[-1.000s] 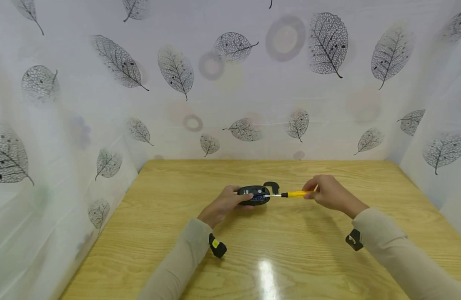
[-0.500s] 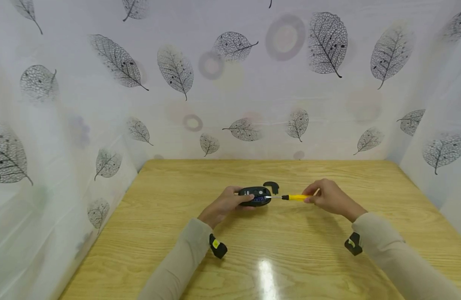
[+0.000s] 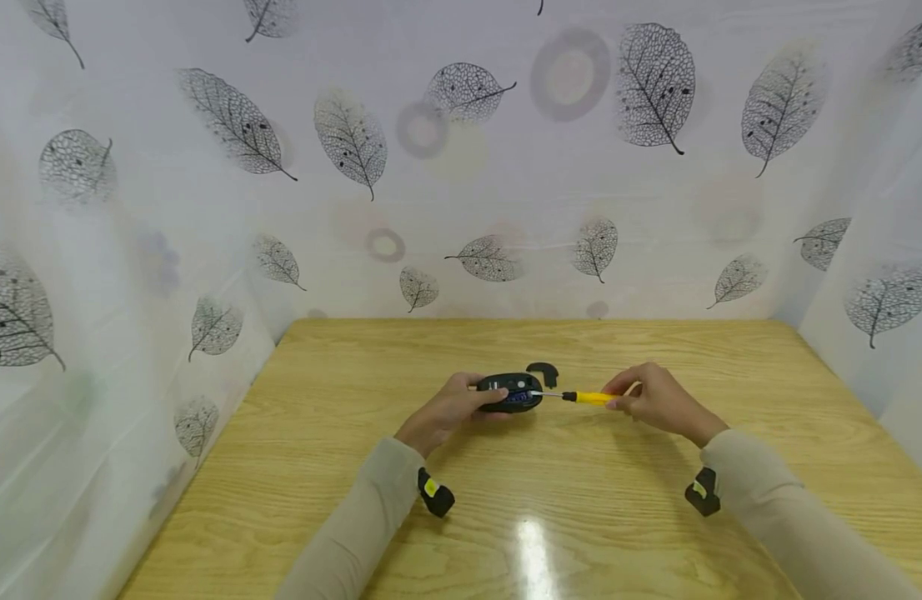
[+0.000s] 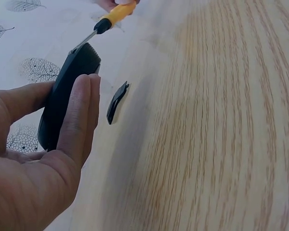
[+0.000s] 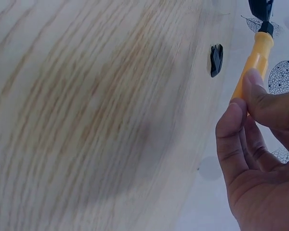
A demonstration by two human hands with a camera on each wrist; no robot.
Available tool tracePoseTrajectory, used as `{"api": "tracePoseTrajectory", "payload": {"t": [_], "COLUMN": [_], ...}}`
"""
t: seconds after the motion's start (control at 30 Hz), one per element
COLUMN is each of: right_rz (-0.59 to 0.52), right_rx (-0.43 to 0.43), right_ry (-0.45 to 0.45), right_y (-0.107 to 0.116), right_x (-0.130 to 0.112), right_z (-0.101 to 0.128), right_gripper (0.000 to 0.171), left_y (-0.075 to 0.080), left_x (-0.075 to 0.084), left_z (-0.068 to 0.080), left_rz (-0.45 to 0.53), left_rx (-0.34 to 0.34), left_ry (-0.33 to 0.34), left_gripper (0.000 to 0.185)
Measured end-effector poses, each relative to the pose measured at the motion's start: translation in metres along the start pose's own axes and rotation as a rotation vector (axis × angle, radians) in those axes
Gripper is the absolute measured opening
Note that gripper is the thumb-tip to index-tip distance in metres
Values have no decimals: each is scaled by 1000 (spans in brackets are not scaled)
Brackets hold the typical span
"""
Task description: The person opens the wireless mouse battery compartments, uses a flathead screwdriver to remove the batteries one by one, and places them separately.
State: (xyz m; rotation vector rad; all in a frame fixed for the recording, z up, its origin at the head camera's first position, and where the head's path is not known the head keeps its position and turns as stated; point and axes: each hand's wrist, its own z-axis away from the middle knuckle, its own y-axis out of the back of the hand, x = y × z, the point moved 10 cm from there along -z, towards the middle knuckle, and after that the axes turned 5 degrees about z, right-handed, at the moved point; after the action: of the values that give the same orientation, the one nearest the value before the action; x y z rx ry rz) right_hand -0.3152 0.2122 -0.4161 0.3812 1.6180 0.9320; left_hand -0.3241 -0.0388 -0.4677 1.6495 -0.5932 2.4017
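My left hand (image 3: pixel 455 407) grips a black computer mouse (image 3: pixel 515 385) by its left end, underside facing up, thumb across it. A compartment with something blue inside shows open on that underside. My right hand (image 3: pixel 659 400) pinches the end of a yellow-handled screwdriver (image 3: pixel 594 398) between thumb and fingers. Its metal shaft reaches left, with the tip at the right end of the mouse's compartment. Behind the mouse, a curved black cover (image 3: pixel 545 373) lies on the table. In the left wrist view, fingers wrap the mouse body (image 4: pixel 62 101), raised above the tabletop.
The wooden table (image 3: pixel 618 517) spreads out under both hands. A white curtain (image 3: pixel 461 183) with leaf prints hangs along the table's back and sides. Black devices are strapped at the left wrist (image 3: pixel 435 493) and the right wrist (image 3: pixel 704 492).
My right hand has shifted slightly down and toward me, and the screwdriver handle has dropped with it. The mouse has moved a touch right in my left hand; the cover stays put.
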Motion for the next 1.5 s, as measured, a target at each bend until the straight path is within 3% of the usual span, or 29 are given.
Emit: {"api": "tracePoseTrajectory", "payload": {"t": [1.23,1.5], "right_rz": [-136,-123], "right_rx": [-34,-29], "right_ry": [-46,-52], "right_y": [-13,-12], "right_x": [14,14], "right_z": [-2,-2], "right_gripper": [21,21], "left_y": [-6,-4], "left_x": [1,-1], "left_z": [1,-2], "left_rz": [106,130], "left_rx": [-54,-43], "left_ry": [5,13], "left_gripper": [55,54]}}
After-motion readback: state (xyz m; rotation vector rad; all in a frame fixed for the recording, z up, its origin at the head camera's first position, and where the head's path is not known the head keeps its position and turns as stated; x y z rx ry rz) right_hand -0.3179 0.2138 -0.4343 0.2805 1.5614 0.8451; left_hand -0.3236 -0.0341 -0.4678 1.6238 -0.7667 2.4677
